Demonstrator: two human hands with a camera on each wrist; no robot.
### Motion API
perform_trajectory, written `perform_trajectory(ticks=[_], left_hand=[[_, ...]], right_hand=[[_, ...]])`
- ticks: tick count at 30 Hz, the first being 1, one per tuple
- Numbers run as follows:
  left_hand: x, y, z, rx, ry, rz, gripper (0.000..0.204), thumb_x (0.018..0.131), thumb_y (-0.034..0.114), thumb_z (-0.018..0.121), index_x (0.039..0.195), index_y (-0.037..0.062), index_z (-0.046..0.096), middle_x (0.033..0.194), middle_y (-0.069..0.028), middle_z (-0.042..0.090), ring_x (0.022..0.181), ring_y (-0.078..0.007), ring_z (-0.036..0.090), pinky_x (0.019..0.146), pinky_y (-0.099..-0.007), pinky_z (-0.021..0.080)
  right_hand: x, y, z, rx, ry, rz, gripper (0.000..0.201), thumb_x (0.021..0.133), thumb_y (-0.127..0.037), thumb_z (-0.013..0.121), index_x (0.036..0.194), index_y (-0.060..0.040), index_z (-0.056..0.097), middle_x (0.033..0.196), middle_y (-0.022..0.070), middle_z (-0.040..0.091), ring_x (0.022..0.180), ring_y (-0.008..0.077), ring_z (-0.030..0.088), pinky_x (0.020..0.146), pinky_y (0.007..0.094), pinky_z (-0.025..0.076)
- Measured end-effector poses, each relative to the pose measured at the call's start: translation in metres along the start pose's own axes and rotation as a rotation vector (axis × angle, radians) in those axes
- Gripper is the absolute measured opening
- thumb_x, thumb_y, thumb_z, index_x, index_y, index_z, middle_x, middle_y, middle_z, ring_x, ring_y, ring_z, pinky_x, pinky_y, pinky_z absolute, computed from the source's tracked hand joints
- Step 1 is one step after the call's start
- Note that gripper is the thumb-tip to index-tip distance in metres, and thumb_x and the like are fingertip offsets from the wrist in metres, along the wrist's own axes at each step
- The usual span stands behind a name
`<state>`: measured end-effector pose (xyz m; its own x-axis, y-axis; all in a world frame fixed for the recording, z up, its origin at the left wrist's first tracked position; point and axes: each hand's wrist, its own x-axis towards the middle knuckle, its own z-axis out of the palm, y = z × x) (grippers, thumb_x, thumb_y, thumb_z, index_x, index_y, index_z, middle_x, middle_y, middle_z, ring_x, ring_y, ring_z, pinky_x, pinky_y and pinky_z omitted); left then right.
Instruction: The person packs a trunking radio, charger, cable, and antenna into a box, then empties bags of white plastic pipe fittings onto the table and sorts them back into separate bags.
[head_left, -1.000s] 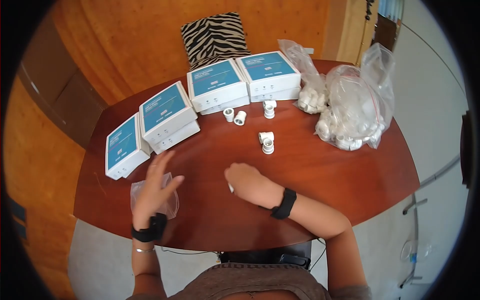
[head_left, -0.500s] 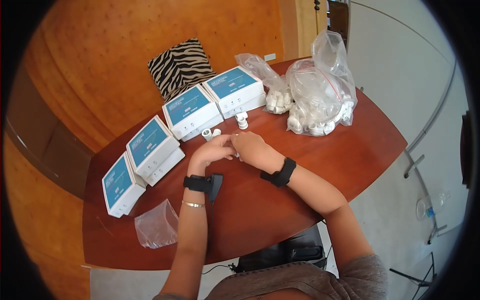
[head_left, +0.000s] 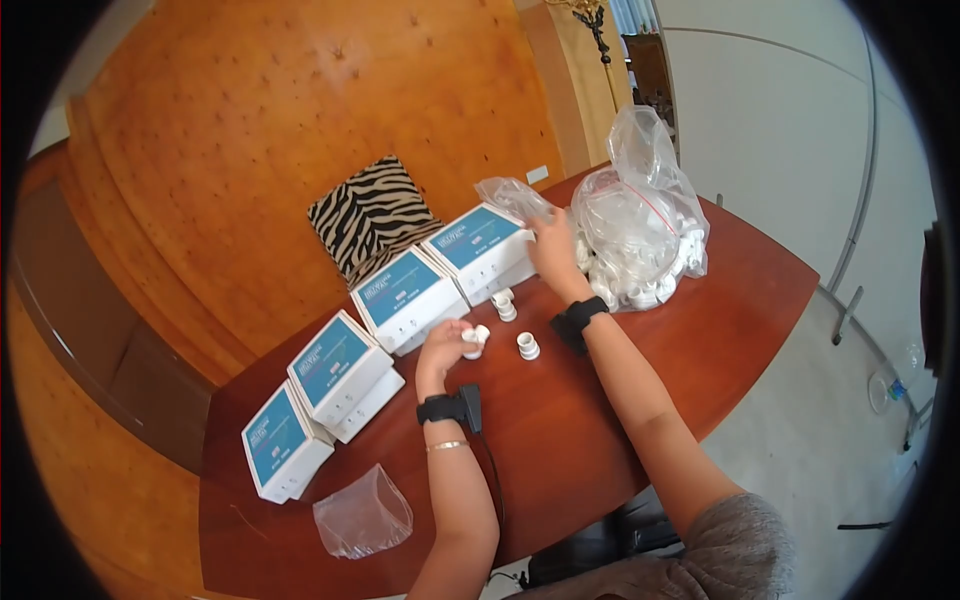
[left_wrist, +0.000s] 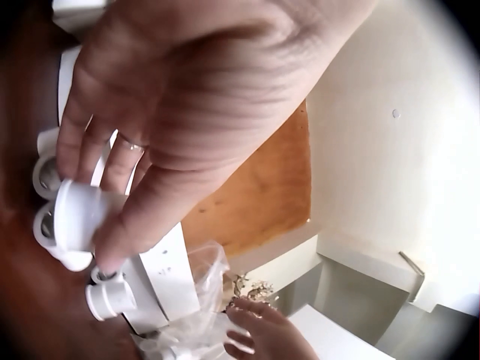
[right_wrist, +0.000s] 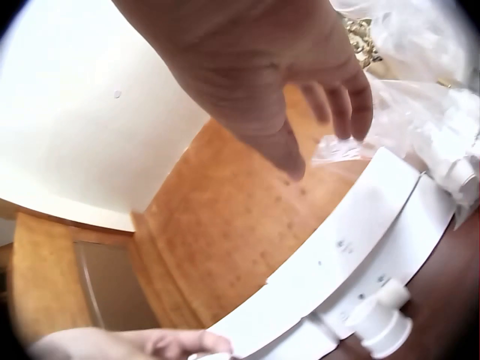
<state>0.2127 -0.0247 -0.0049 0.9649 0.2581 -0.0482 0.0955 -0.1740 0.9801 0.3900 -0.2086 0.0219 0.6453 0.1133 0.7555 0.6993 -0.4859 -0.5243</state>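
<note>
Thumb and fingers of my left hand point(head_left: 445, 352) pinch a white pipe fitting point(left_wrist: 79, 215) just above the table, with other white fittings point(left_wrist: 46, 178) close beside it. My right hand point(head_left: 558, 258) is stretched out over the small clear bag point(head_left: 515, 196) beside the far box; in the right wrist view its fingers point(right_wrist: 341, 112) hang apart with nothing between them. Whether they touch the bag, I cannot tell. Between the hands stand a white fitting point(head_left: 528, 347) and, by the boxes, another fitting point(head_left: 505, 307).
Blue-and-white boxes point(head_left: 407, 292) form a curved row along the table's far left side. A large clear bag of white fittings point(head_left: 640, 240) sits at the back right. An empty clear bag point(head_left: 364, 513) lies near the front left. Behind the boxes is a zebra-patterned chair point(head_left: 372, 212).
My hands, together half a second ago, have parted. The right has reached away toward the small bag; the left holds a fitting near the boxes. The head view has turned.
</note>
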Motion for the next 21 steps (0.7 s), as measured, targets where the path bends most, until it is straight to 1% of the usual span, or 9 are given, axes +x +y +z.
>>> perform_trajectory(ticks=[2,5,7,9,11,13,17,19,21], left_hand=[[0.002,-0.013,-0.01,0.091,-0.083,0.006,0.038,0.066,-0.008,0.073,0.099,0.0008,0.058,0.091,-0.0105,0.066,0.086,-0.0184,0.064,0.073,-0.0307,0.053],[0.007,-0.03,-0.02,0.067,-0.149,-0.006,0.04,0.065,-0.005,0.076,0.1,0.0021,0.058,0.09,-0.0086,0.066,0.085,-0.0168,0.063,0.075,-0.0301,0.051],[0.012,-0.025,-0.022,0.162,-0.231,0.008,0.04,0.064,-0.005,0.077,0.099,0.0025,0.059,0.09,-0.0086,0.066,0.083,-0.0167,0.062,0.075,-0.0299,0.05],[0.017,-0.022,-0.022,0.252,-0.213,-0.044,0.043,0.062,-0.003,0.078,0.1,0.0039,0.06,0.091,-0.0068,0.064,0.084,-0.0179,0.06,0.076,-0.03,0.05],[0.01,-0.002,-0.016,0.387,-0.195,-0.03,0.048,0.061,0.001,0.08,0.104,0.0039,0.059,0.095,-0.0072,0.062,0.088,-0.0183,0.059,0.077,-0.0302,0.049],[0.005,0.015,-0.012,0.505,-0.149,-0.065,0.056,0.06,0.005,0.082,0.111,0.0052,0.058,0.099,-0.0077,0.061,0.091,-0.0181,0.058,0.079,-0.0302,0.048],[-0.01,0.056,0.002,0.498,0.032,0.082,0.061,0.069,0.008,0.077,0.125,0.0084,0.052,0.124,-0.0127,0.051,0.104,-0.0179,0.056,0.083,-0.0312,0.049],[-0.016,0.068,0.017,0.369,0.05,0.229,0.067,0.07,0.011,0.078,0.129,0.0073,0.048,0.128,-0.0162,0.048,0.107,-0.0207,0.055,0.086,-0.0326,0.049],[-0.013,0.071,0.03,0.419,0.078,0.325,0.077,0.07,0.021,0.081,0.135,0.0066,0.043,0.132,-0.0195,0.044,0.108,-0.0243,0.055,0.086,-0.0366,0.05]], right_hand=[[0.0,0.02,0.003,-0.095,0.063,0.099,0.029,0.074,-0.004,0.063,0.102,-0.0077,0.067,0.126,0.0282,0.045,0.109,0.0428,0.053,0.092,0.0437,0.046],[-0.005,0.025,-0.003,-0.16,-0.091,0.228,0.033,0.075,-0.008,0.061,0.108,-0.0106,0.068,0.128,0.0304,0.045,0.114,0.0424,0.05,0.094,0.0426,0.045],[-0.006,0.019,-0.016,-0.03,-0.082,0.312,0.027,0.078,-0.007,0.057,0.103,-0.0059,0.068,0.12,0.0302,0.051,0.101,0.0445,0.057,0.088,0.0469,0.047],[-0.004,0.032,-0.009,-0.072,-0.035,0.301,0.026,0.079,-0.009,0.056,0.102,-0.0024,0.067,0.115,0.0287,0.055,0.101,0.0422,0.058,0.086,0.046,0.048],[0.002,0.051,-0.004,-0.072,0.009,0.063,0.027,0.075,-0.01,0.058,0.098,0.002,0.066,0.108,0.0278,0.059,0.097,0.0408,0.06,0.083,0.0452,0.049],[0.015,0.044,-0.015,-0.027,-0.041,0.121,0.024,0.071,-0.009,0.06,0.09,0.0045,0.067,0.091,0.0277,0.063,0.088,0.0406,0.062,0.079,0.0447,0.05],[0.032,-0.003,-0.066,-0.032,-0.205,0.092,0.019,0.068,-0.009,0.06,0.077,0.0052,0.068,0.081,0.0284,0.063,0.082,0.0424,0.063,0.077,0.0455,0.051],[0.035,-0.012,-0.076,-0.085,-0.146,0.005,0.022,0.07,-0.021,0.067,0.079,-0.0008,0.071,0.07,0.0209,0.066,0.066,0.0352,0.065,0.064,0.04,0.05],[0.035,-0.032,-0.098,-0.024,-0.236,0.055,0.031,0.071,-0.027,0.071,0.092,-0.0041,0.072,0.082,0.0161,0.069,0.072,0.0286,0.066,0.068,0.0367,0.051]])
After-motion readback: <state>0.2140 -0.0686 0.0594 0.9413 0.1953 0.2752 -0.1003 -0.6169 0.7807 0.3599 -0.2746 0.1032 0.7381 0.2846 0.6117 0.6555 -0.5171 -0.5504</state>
